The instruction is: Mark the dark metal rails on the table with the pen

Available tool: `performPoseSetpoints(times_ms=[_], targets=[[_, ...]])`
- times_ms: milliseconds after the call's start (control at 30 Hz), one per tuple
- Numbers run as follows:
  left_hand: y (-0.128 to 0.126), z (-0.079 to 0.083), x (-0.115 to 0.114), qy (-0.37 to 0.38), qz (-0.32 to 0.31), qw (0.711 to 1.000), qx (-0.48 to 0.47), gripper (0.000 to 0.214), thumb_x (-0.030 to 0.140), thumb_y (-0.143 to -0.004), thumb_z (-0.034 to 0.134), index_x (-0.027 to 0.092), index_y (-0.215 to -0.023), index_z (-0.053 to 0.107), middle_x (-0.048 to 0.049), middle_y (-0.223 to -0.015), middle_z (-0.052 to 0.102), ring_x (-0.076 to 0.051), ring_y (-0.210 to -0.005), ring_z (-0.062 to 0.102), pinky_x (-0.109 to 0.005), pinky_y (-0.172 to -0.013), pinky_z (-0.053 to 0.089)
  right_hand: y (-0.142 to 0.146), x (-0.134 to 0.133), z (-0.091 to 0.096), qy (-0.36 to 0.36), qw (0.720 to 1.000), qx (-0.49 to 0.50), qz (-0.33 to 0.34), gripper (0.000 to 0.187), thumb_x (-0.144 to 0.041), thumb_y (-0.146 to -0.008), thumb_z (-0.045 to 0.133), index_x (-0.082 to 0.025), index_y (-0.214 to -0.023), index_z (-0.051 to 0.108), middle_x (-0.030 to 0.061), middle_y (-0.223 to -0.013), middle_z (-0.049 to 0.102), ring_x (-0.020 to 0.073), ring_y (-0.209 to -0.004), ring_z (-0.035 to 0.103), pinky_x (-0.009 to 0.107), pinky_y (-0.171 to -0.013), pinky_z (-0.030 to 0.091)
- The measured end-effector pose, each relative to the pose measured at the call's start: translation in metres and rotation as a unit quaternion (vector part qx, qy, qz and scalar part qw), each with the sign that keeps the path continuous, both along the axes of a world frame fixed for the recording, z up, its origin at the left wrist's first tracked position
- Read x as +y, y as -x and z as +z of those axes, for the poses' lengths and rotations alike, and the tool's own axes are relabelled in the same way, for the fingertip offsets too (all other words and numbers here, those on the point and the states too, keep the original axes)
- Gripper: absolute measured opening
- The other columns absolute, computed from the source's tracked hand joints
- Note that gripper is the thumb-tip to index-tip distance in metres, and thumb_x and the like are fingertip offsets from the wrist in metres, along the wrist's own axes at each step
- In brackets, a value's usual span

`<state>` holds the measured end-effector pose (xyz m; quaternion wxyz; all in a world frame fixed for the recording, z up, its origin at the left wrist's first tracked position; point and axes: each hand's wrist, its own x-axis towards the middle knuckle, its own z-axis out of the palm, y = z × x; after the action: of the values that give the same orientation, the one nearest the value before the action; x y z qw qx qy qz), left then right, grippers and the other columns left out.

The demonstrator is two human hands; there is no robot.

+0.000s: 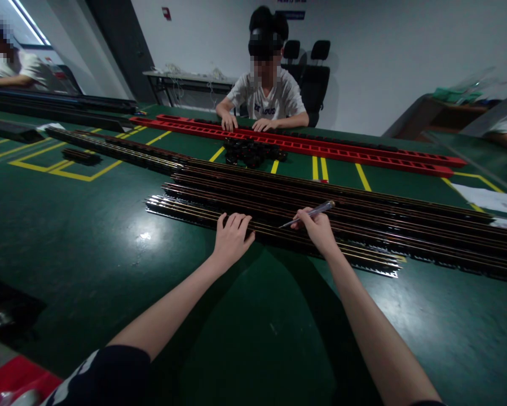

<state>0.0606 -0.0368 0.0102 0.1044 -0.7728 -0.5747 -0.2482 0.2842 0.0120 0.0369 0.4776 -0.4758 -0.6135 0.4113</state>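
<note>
Several long dark metal rails (363, 220) with brassy strips lie side by side across the green table (88, 237). My left hand (231, 238) rests flat on the nearest rails, fingers stretched over them. My right hand (318, 228) pinches a slim clear-handled screwdriver (310, 213), its tip pointing left onto a rail just right of my left fingers.
Across the table a seated person has both hands on long red slotted rails (304, 145). A pile of small black parts (251, 152) lies in front of them. More dark rails (109, 148) run off left. Yellow floor-tape lines mark the table; white paper (488, 198) lies at right.
</note>
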Motion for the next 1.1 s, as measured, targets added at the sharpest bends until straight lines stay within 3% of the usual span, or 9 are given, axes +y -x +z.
performPoseSetpoints(times_ms=[233, 600, 833, 1100], targets=[[0.0005, -0.0018, 0.0010, -0.001, 0.000, 1.000, 0.004, 0.032, 0.029, -0.089, 0.047, 0.017, -0.116, 0.059, -0.0114, -0.115, 0.065, -0.027, -0.114, 0.055, -0.050, -0.105, 0.031, 0.0002, 0.0013, -0.0007, 0.018, 0.999, 0.045, -0.014, 0.033, -0.050, -0.073, 0.062, -0.019, -0.062, 0.058, 0.0020, -0.052, 0.061, 0.0154, -0.051, 0.060, 0.029, -0.058, 0.051], [0.0005, 0.0005, 0.0005, 0.003, 0.001, 1.000, -0.002, 0.032, 0.029, -0.088, 0.047, 0.017, -0.115, 0.060, -0.0117, -0.114, 0.065, -0.028, -0.113, 0.056, -0.052, -0.104, 0.033, 0.0004, -0.0005, -0.0006, 0.007, 0.997, 0.048, -0.056, 0.025, -0.039, -0.075, 0.056, -0.020, -0.059, 0.055, -0.0003, -0.051, 0.056, 0.0135, -0.049, 0.056, 0.027, -0.054, 0.049], [0.0007, -0.0027, 0.0013, -0.006, 0.004, 1.000, -0.006, 0.033, 0.028, -0.087, 0.046, 0.017, -0.115, 0.060, -0.0130, -0.114, 0.065, -0.030, -0.115, 0.054, -0.053, -0.104, 0.032, -0.0003, -0.0037, 0.0007, -0.005, 0.999, 0.004, -0.033, 0.039, -0.057, -0.077, 0.058, -0.019, -0.066, 0.057, 0.0016, -0.054, 0.060, 0.0157, -0.053, 0.060, 0.030, -0.060, 0.051], [0.0009, -0.0004, 0.0001, -0.017, 0.027, 0.999, -0.021, 0.036, 0.014, -0.085, 0.042, 0.019, -0.117, 0.059, -0.0117, -0.115, 0.064, -0.029, -0.119, 0.052, -0.055, -0.106, 0.030, 0.0043, -0.0066, 0.0027, -0.023, 0.998, -0.044, 0.051, 0.038, -0.055, -0.082, 0.056, -0.018, -0.077, 0.062, 0.0056, -0.070, 0.069, 0.0184, -0.069, 0.065, 0.032, -0.071, 0.051]])
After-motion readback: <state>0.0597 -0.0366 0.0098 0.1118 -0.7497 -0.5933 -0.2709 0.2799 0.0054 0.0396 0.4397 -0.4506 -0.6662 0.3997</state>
